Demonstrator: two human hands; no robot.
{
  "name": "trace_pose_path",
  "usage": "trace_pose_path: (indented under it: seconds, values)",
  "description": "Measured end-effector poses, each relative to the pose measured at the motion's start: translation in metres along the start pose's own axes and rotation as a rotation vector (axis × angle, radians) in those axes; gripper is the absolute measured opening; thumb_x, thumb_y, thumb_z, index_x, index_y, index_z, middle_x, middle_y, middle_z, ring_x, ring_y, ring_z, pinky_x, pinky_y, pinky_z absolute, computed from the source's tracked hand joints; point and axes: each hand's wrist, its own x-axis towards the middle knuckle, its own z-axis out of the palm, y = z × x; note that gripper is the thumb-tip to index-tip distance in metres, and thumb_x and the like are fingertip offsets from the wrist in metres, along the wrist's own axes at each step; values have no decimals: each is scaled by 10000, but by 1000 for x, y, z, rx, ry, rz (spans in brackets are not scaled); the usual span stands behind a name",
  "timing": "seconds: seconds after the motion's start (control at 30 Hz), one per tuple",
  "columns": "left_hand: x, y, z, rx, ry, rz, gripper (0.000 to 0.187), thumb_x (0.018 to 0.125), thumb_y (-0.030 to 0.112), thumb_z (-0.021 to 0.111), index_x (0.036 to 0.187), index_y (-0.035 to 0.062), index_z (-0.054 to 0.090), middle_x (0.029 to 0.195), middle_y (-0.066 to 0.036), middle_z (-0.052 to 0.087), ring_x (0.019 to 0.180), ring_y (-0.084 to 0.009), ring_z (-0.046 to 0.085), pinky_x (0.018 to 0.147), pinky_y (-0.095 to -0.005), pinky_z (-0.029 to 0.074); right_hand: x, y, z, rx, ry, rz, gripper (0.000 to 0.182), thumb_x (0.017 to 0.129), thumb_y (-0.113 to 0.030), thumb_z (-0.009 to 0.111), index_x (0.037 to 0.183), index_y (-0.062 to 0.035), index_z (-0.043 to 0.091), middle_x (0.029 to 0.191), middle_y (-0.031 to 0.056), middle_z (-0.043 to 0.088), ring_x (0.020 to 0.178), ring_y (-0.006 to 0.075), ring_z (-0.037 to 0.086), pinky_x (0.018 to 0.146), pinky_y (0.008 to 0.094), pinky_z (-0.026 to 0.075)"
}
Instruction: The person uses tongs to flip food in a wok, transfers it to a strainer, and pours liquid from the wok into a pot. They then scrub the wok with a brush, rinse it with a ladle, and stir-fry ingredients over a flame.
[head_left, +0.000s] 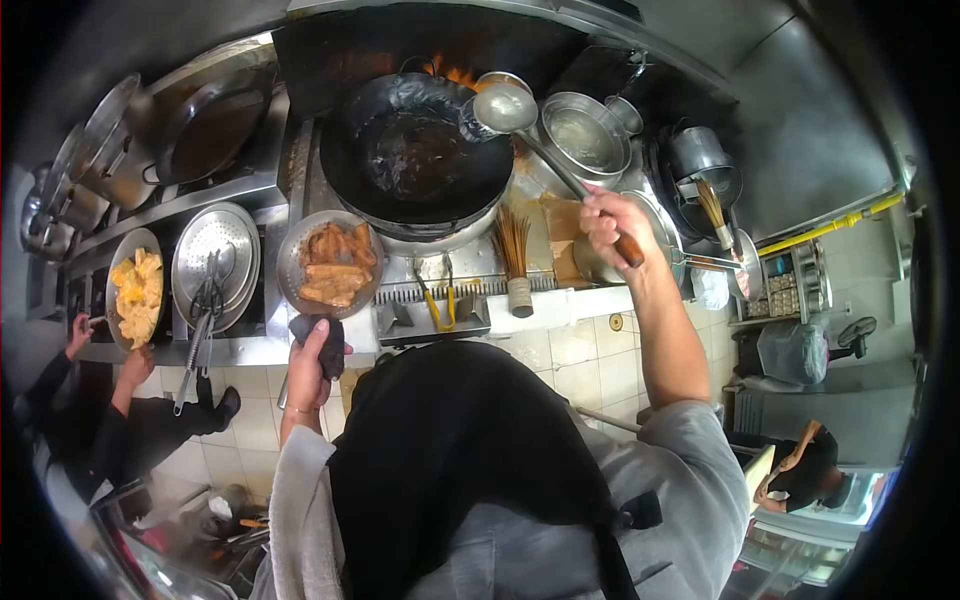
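My right hand point(617, 226) is closed round the wooden end of a long-handled ladle point(505, 107). The ladle's bowl hangs over the right rim of a large black wok point(345, 165), which has dark, shiny liquid at its bottom. My left hand point(310, 368) grips a dark folded cloth point(318, 340) at the near side of a round strainer point(290, 280). Browned fried pieces point(335, 265) lie in that strainer. A thin metal rod shows below my left hand; whether it is the strainer's handle I cannot tell.
Flames point(455, 75) rise behind the wok. A bamboo brush point(513, 262) and yellow-handled tongs point(440, 310) are at the stove's front. Right of the wok stands a metal pot point(590, 135) of cloudy liquid. At left, another person's hands point(135, 365) hold a plate point(112, 300) of yellow food.
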Motion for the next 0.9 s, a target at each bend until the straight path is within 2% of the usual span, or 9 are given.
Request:
trace_pose_path:
  seconds: [0.1,0.17,0.23,0.3,0.43,0.63,0.7,0.73,0.9]
  values:
    - [-1,4,-4,38,-9,-21,342,1006,349,691,1139,40,626,937,-66,674,734,-196,710,545,-288,505,-5,32,-20,-372,46,9,585,940,34,558,1509,-55,458,835,24,584,553,65,510,428,212,424]
    - [-5,8,-8,38,18,-11,346,1008,353,688,1136,39,626,936,-67,674,735,-194,709,543,-285,502,-14,78,-43,-1207,357,-357,745,919,45,566,1617,-112,359,987,133,703,579,123,571,512,282,502]
    - [-6,3,-16,15,49,23,356,1010,363,681,1138,36,624,932,-69,672,730,-189,705,522,-280,487,-16,127,-93,-1549,463,-694,847,895,59,546,1664,-176,279,1208,247,712,681,263,675,685,393,571]
    - [-7,-3,-24,-28,70,-5,356,1008,363,682,1143,39,621,927,-69,670,727,-184,703,502,-276,475,-24,168,-126,-1477,614,-413,906,859,68,513,1672,-231,248,1190,307,692,927,482,690,847,526,539]
    - [-13,-5,-17,-7,72,-19,356,1005,364,685,1146,44,618,916,-68,669,729,-184,704,497,-272,471,-11,223,-187,-1670,744,-208,920,891,-4,580,1668,-341,222,978,290,711,869,469,700,807,536,545]
    - [-12,6,-7,77,88,-11,366,1012,372,673,1140,33,620,902,-65,668,704,-176,698,445,-267,433,1,238,-203,-1728,773,-183,793,946,-152,628,1650,-295,294,1073,246,693,972,457,688,842,541,548]
    - [-10,15,-4,110,68,-62,362,1009,362,680,1134,28,622,906,-65,670,730,-178,703,477,-275,456,10,235,-189,-2030,857,-390,814,963,-287,666,1666,-241,258,1087,243,686,1032,448,682,850,533,552]
    - [-9,15,-3,110,52,-66,359,1011,365,676,1132,31,622,905,-68,669,727,-179,702,483,-275,459,21,231,-174,-1981,833,-275,897,954,-460,668,1673,-170,216,1154,258,685,1112,455,667,903,536,543]
    - [4,11,-1,161,6,-113,352,1010,370,677,1128,41,632,941,-87,691,714,-176,698,480,-275,455,68,232,-156,-1748,578,158,971,917,-510,670,1667,-118,195,1212,305,696,1133,451,682,990,513,515]
